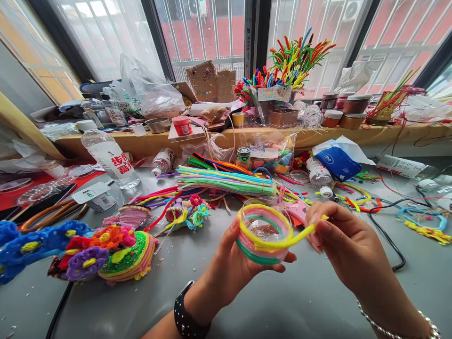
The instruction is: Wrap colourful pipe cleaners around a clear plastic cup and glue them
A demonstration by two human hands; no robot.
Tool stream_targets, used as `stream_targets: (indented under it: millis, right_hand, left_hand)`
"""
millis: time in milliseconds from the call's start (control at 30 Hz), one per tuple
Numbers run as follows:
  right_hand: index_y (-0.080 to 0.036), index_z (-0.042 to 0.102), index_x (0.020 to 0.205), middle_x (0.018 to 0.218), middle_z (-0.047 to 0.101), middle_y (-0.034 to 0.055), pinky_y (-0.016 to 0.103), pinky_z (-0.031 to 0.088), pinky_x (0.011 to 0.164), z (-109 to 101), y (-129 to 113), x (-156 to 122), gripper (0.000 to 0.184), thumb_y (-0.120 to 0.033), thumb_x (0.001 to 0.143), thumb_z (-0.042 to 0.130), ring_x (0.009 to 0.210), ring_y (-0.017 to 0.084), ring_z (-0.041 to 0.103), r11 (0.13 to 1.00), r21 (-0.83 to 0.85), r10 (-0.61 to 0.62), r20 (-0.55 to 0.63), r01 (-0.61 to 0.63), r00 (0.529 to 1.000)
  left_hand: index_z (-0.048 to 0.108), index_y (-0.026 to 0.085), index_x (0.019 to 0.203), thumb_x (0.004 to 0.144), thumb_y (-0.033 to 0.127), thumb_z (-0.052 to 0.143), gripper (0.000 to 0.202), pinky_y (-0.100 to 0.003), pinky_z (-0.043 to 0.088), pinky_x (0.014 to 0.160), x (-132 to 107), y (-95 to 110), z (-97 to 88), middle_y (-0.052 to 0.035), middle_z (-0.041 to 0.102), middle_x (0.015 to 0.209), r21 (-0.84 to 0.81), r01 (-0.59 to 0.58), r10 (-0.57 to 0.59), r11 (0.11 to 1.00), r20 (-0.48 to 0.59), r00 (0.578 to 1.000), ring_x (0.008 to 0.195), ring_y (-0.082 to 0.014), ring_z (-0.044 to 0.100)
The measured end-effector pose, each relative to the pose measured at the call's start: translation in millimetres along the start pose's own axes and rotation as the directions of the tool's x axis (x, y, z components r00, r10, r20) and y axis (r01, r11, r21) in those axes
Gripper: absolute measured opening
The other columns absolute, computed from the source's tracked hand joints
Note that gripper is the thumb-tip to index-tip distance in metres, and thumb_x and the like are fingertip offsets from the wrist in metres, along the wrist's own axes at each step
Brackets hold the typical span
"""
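Left fingers [231, 231] curled around a fuzzy-striped, clear plastic cylinder [262, 246] while right fingers [329, 231] pinched the velvety yellow pipe cleaner [302, 238] circling it.

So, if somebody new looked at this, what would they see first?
Probably the clear round container wrapped in fuzzy bands, near the middle in the left hand, while the right hand pinches a yellow strip at its rim. Next might come the big fuzzy flowers at the left, then the tall colourful bunch by the window.
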State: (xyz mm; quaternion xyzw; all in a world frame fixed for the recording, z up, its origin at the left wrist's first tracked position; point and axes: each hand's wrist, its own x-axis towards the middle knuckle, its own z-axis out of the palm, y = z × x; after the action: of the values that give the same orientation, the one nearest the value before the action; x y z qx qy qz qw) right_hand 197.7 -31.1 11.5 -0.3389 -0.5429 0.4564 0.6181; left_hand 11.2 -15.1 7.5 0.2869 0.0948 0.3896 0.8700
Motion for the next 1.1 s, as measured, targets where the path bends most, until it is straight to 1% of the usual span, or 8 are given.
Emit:
stream_targets:
  millis: [200, 400, 600, 667, 733, 833, 967, 1100]
  right_hand:
    - [-0.024, 0.061, 0.075, 0.062, 0.055, -0.0035, 0.017, 0.040, 0.047, 1.7, -2.3, 0.7, 0.009, -0.030, 0.081, 0.063, 0.048, 0.006, 0.049, 1.000, -0.003, -0.001, 0.002, 0.001, 1.000]
    - [-0.023, 0.061, 0.074, 0.060, 0.055, -0.0030, 0.019, 0.040, 0.047, 1.7, -1.2, 0.8, 0.010, -0.030, 0.080, 0.064, 0.048, 0.007, 0.049, 1.000, -0.021, -0.006, -0.001, 0.006, 1.000]
    - [-0.022, 0.061, 0.074, 0.062, 0.056, -0.0026, 0.019, 0.040, 0.046, 2.9, -1.2, 1.4, 0.009, -0.029, 0.079, 0.065, 0.047, 0.007, 0.049, 1.000, -0.020, -0.012, 0.001, 0.012, 1.000]
    - [-0.021, 0.061, 0.073, 0.061, 0.056, -0.0024, 0.020, 0.040, 0.045, 4.4, -2.5, 0.7, 0.011, -0.029, 0.078, 0.066, 0.046, 0.007, 0.048, 1.000, -0.028, -0.013, 0.003, 0.013, 1.000]
    - [-0.020, 0.060, 0.070, 0.059, 0.054, -0.0023, 0.020, 0.038, 0.044, 6.7, -4.0, -0.2, 0.014, -0.031, 0.077, 0.067, 0.046, 0.008, 0.047, 0.999, -0.032, -0.006, -0.019, 0.005, 1.000]
    - [-0.020, 0.060, 0.069, 0.059, 0.053, -0.0025, 0.020, 0.037, 0.044, 9.5, -5.6, -1.0, 0.016, -0.033, 0.076, 0.067, 0.047, 0.007, 0.045, 1.000, -0.022, 0.009, -0.057, -0.010, 0.998]
    - [-0.020, 0.060, 0.069, 0.059, 0.053, -0.0020, 0.020, 0.037, 0.043, 9.6, -5.2, -0.5, 0.015, -0.032, 0.077, 0.067, 0.047, 0.008, 0.046, 1.000, -0.027, 0.001, -0.017, -0.001, 1.000]
    - [-0.020, 0.060, 0.069, 0.063, 0.053, -0.0019, 0.019, 0.037, 0.044, 9.4, -4.4, -0.5, 0.015, -0.031, 0.076, 0.068, 0.048, 0.006, 0.046, 1.000, -0.001, 0.025, -0.037, -0.025, 0.999]
  left_hand:
    - [0.067, 0.011, 0.106, 0.079, 0.050, 0.054, 0.049, -0.021, 0.054, 0.063, -0.2, 0.7, 1.0, -0.0100, 0.073, 0.095, -0.017, 0.024, -0.023, 1.000, 0.046, 0.999, 0.079, -0.0211, 0.070]
    - [0.066, 0.011, 0.107, 0.079, 0.050, 0.055, 0.050, -0.020, 0.054, 0.058, 1.2, -0.7, -2.8, -0.0106, 0.073, 0.092, -0.033, 0.031, -0.028, 0.999, 0.095, 0.995, 0.077, -0.0211, 0.070]
    - [0.067, 0.011, 0.106, 0.077, 0.052, 0.057, 0.051, -0.019, 0.052, 0.055, 1.9, -0.3, -2.7, -0.0107, 0.072, 0.086, -0.008, 0.034, -0.034, 0.999, 0.078, 0.996, 0.073, -0.0199, 0.070]
    - [0.067, 0.012, 0.104, 0.075, 0.054, 0.057, 0.053, -0.018, 0.050, 0.054, 1.6, 0.4, -1.1, -0.0105, 0.072, 0.081, 0.008, 0.044, -0.044, 0.999, 0.071, 0.997, 0.070, -0.0186, 0.069]
    - [0.068, 0.013, 0.104, 0.074, 0.057, 0.056, 0.054, -0.018, 0.049, 0.053, 1.1, 0.6, -0.1, -0.0101, 0.071, 0.079, 0.020, 0.053, -0.054, 0.998, 0.058, 0.997, 0.067, -0.0174, 0.069]
    - [0.068, 0.015, 0.104, 0.074, 0.059, 0.055, 0.055, -0.017, 0.046, 0.051, 0.1, -0.1, -0.5, -0.0099, 0.071, 0.078, 0.023, 0.070, -0.071, 0.997, 0.050, 0.996, 0.066, -0.0170, 0.068]
    - [0.066, 0.013, 0.104, 0.073, 0.061, 0.055, 0.058, -0.018, 0.043, 0.049, -0.7, -1.4, -3.2, -0.0096, 0.070, 0.077, 0.008, 0.098, -0.098, 0.995, 0.049, 0.994, 0.065, -0.0177, 0.067]
    - [0.065, 0.013, 0.105, 0.072, 0.061, 0.056, 0.059, -0.019, 0.043, 0.052, -1.1, -1.3, -3.2, -0.0089, 0.069, 0.077, 0.023, 0.107, -0.108, 0.994, 0.043, 0.993, 0.062, -0.0160, 0.065]
